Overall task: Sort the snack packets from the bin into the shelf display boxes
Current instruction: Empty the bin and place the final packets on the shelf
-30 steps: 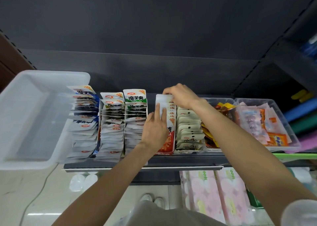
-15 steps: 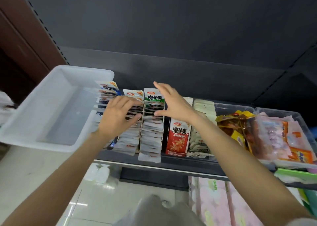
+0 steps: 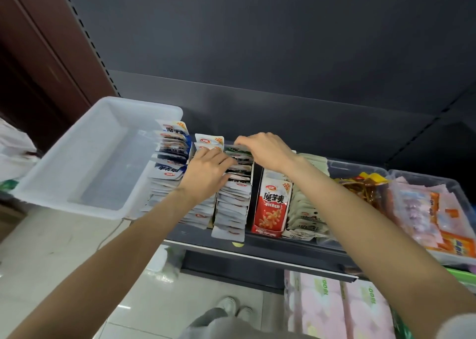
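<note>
Several rows of small snack packets stand in display boxes on a dark shelf [image 3: 257, 246]. My left hand [image 3: 206, 173] lies flat on the row of white packets [image 3: 203, 213] with its fingertips reaching into the green-topped packet row [image 3: 233, 199]. My right hand [image 3: 262, 150] curls over the back of that green-topped row and pinches the rearmost packets. Right of it stands a red packet box [image 3: 271, 204] and a row of pale packets [image 3: 306, 210]. A blue-and-white packet row [image 3: 170, 163] sits at the left. The white plastic bin [image 3: 85, 158] at the far left holds nothing visible.
Two clear tubs at the right hold brown and yellow snacks [image 3: 363, 189] and pink and orange packets [image 3: 432, 215]. Pink tissue packs [image 3: 340, 310] fill the lower shelf. A brown wall panel [image 3: 38, 55] rises at the left. My shoes [image 3: 233, 307] stand on the tiled floor.
Both hands moved left from the red box row to the green-topped row. My left hand slid onto the white row, and my right hand went from spread fingers to pinching the rear packets.
</note>
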The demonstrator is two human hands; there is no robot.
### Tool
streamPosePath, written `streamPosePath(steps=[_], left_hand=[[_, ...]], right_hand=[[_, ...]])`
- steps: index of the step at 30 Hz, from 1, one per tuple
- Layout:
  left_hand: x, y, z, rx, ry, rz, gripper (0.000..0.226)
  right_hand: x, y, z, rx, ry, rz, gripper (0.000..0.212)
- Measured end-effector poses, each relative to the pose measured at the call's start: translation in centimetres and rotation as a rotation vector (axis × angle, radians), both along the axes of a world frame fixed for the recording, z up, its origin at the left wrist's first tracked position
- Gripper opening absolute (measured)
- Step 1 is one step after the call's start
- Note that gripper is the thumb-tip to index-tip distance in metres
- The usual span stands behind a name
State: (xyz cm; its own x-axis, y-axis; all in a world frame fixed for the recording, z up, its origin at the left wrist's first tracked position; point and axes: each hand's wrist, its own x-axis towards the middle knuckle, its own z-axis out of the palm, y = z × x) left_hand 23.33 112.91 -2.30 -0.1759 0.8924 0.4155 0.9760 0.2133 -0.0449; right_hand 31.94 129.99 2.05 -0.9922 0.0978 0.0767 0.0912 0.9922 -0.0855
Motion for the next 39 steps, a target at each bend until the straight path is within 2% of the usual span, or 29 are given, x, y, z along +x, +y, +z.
streamPosePath(steps=[3, 6, 10, 14, 18, 21, 24, 26, 30, 31, 35, 39], left_hand=[[-0.4, 0.3, 0.5, -0.067, -0.011, -0.034, 0.05], [-1.5, 0.5, 0.5, -0.132, 0.018, -0.069, 0.05], [-2.2, 1.1, 0.3, -0.161, -0.011, -0.091, 0.04], [-2.3, 1.6, 0.0, -0.176, 0.058, -0.084, 0.031], [-2.1, 1.9, 1.1, -0.188, 0.039, -0.059, 0.02], [-2.5, 2.6, 1.6, -0.112, -0.015, -0.024, 0.015], [-2.4, 3.0, 1.2, -0.04, -0.068, 0.006, 0.012], [-2.4, 2.9, 0.5, 0.001, -0.102, -0.007, 0.013], [-2.8, 2.2, 0.0, 0.046, -0.092, -0.062, 0.013], [-2.8, 2.1, 0.1, 0.038, -0.075, -0.075, 0.014], [-2.9, 2.0, 0.1, 0.004, -0.053, -0.108, 0.014], [-3.4, 2.0, 0.4, 0.076, -0.066, -0.101, 0.012]], right_hand=[[-0.5, 0.9, 0.8, -0.212, 0.022, -0.052, 0.032], [-0.6, 1.4, 1.8, -0.33, 0.01, -0.096, 0.032], [-0.8, 1.2, 1.6, -0.328, -0.027, -0.087, 0.03], [-0.8, 1.4, 1.1, -0.254, -0.045, -0.084, 0.028], [-0.7, 0.9, 1.5, -0.238, -0.106, -0.091, 0.027], [0.0, 1.2, 1.7, -0.377, -0.172, -0.108, 0.039], [0.6, 1.2, 0.4, -0.241, -0.193, -0.084, 0.065], [0.6, 1.3, -0.3, -0.22, -0.167, -0.081, 0.07], [0.5, 1.7, 0.0, -0.489, -0.09, -0.054, 0.04], [0.5, 1.7, 0.1, -0.471, -0.057, -0.059, 0.033], [-0.1, 1.3, -0.3, -0.177, 0.097, -0.098, 0.016], [-1.0, 0.1, -0.9, -0.04, -0.016, -0.078, 0.017]])
